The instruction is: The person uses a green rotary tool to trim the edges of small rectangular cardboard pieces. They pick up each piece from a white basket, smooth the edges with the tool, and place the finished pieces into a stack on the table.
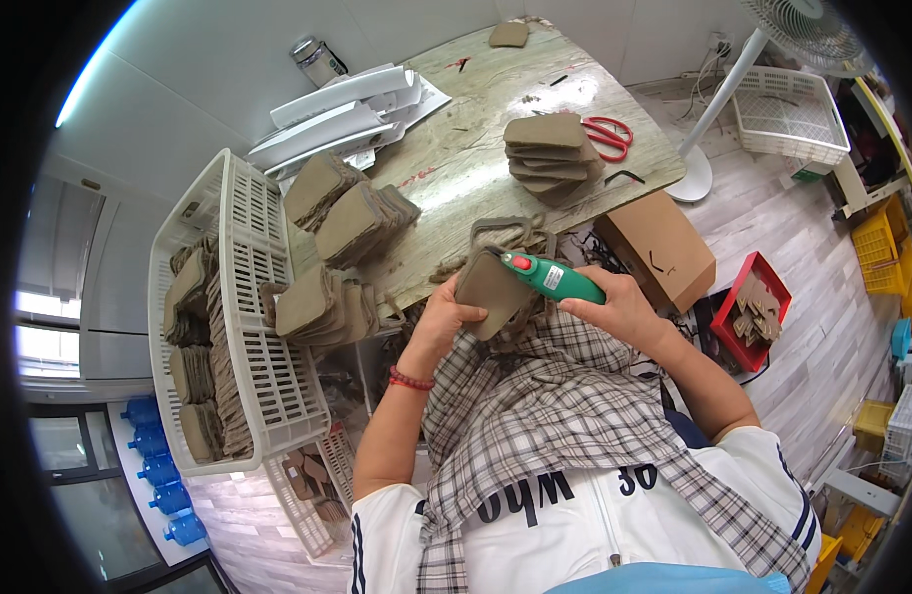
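My left hand [440, 319] grips a flat brown panel [490, 294] with rounded corners, thumb on its face. In my right hand [620, 311] is a green handheld power tool [567, 284] with a red button near its front. The tool's nose is at the panel's upper right edge; whether it touches cannot be made out. Just beyond the panel, loose brown loops of trimmed strip [501, 233] lie at the table's edge. A stack of similar panels [547, 148] stands farther off, and red-handled scissors [608, 138] lie beside it.
More panel piles [365, 226] sit on the left of the table [466, 89], near white papers [347, 114]. A white basket [278, 396] full of panels stands left. At right are a cardboard box [664, 247], a red tray [778, 287] and a fan [723, 94].
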{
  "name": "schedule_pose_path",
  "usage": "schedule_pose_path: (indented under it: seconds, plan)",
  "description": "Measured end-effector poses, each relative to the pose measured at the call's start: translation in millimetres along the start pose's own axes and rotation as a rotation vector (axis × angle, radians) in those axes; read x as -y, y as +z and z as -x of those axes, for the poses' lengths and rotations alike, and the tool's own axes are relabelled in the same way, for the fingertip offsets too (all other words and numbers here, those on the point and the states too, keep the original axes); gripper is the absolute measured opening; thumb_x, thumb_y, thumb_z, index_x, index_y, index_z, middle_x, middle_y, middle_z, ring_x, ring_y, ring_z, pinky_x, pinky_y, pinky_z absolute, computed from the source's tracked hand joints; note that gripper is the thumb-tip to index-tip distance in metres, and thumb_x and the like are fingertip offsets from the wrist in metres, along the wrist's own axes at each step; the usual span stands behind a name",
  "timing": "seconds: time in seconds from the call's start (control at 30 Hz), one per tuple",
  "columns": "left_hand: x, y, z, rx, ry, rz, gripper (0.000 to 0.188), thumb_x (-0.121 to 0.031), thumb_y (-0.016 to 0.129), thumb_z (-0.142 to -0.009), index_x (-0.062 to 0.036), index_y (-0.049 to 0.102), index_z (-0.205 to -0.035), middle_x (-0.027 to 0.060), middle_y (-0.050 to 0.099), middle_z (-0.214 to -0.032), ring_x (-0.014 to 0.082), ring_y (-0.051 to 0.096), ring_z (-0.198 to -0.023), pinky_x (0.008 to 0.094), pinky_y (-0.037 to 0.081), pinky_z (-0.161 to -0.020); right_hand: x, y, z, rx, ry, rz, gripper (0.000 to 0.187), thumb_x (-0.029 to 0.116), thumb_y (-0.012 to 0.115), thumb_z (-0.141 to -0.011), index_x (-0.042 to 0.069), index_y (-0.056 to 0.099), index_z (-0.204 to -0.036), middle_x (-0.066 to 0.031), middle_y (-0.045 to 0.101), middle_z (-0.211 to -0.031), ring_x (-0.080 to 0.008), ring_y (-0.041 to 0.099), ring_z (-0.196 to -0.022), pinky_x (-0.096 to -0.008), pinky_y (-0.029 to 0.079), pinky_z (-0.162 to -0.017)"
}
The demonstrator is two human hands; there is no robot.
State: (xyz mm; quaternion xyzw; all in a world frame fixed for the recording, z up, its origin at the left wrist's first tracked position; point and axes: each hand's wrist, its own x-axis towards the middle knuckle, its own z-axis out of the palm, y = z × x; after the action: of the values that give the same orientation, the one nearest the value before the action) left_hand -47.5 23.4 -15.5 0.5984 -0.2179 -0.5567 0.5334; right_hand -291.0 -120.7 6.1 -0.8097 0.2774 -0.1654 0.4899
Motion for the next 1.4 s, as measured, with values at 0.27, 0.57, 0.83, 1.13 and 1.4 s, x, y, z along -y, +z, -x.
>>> schedule_pose_path:
  seconds: [0.27,0.57,0.83,1.13,1.4]
  plan:
    - [-15.4,-28.1,1.0,0.120,-0.105,-0.268,0.055,0.013,0.061,-0.071,-0.0030,0.056,-0.123,0.0024,0.065,-0.104,0.0120,0.061,-0.093,0.0274,0.049,-0.084,-0.6,-13.0,0.6,0.150,0.130,-0.132,0.041,0.027,0.074,-0.083,0.000,0.063,-0.113,-0.0040,0.064,-0.077,-0.0088,0.058,-0.062,-0.0250,0.048,-0.057]
    - [-27.2,-49.4,7.4,-0.152,0.126,-0.133,0.025,-0.002,0.072,-0.080,-0.0002,0.067,-0.104,0.0049,0.070,-0.093,0.0109,0.065,-0.080,0.0266,0.052,-0.071,-9.3,-11.8,3.9,0.206,0.220,-0.290,0.041,0.028,0.073,-0.084,0.000,0.063,-0.112,-0.0033,0.062,-0.077,-0.0079,0.056,-0.060,-0.0241,0.046,-0.053]
    - [-19.7,-46.0,9.1,-0.131,0.163,0.054,0.019,-0.002,0.067,-0.084,0.0013,0.067,-0.104,0.0072,0.071,-0.094,0.0132,0.066,-0.079,0.0272,0.054,-0.071,-12.6,-9.5,2.1,0.237,0.209,-0.412,0.036,0.021,0.072,-0.086,-0.003,0.061,-0.110,-0.0017,0.060,-0.077,-0.0063,0.054,-0.059,-0.0225,0.045,-0.052]
    - [-23.3,-46.4,8.7,-0.081,0.103,-0.027,0.019,-0.002,0.069,-0.083,0.0022,0.067,-0.102,0.0077,0.071,-0.092,0.0122,0.066,-0.076,0.0263,0.054,-0.069,-16.9,-13.5,4.2,0.277,0.217,-0.354,0.041,0.020,0.074,-0.085,-0.001,0.061,-0.117,-0.0025,0.062,-0.081,-0.0056,0.056,-0.064,-0.0215,0.048,-0.055]
    - [-25.4,-41.5,9.2,-0.056,0.039,-0.088,0.021,0.000,0.067,-0.083,0.0032,0.066,-0.104,0.0099,0.071,-0.094,0.0152,0.068,-0.079,0.0280,0.056,-0.071,-11.8,-13.7,3.9,0.255,0.027,-0.074,0.049,0.030,0.077,-0.080,0.000,0.062,-0.115,-0.0122,0.067,-0.088,-0.0176,0.064,-0.078,-0.0310,0.051,-0.072]
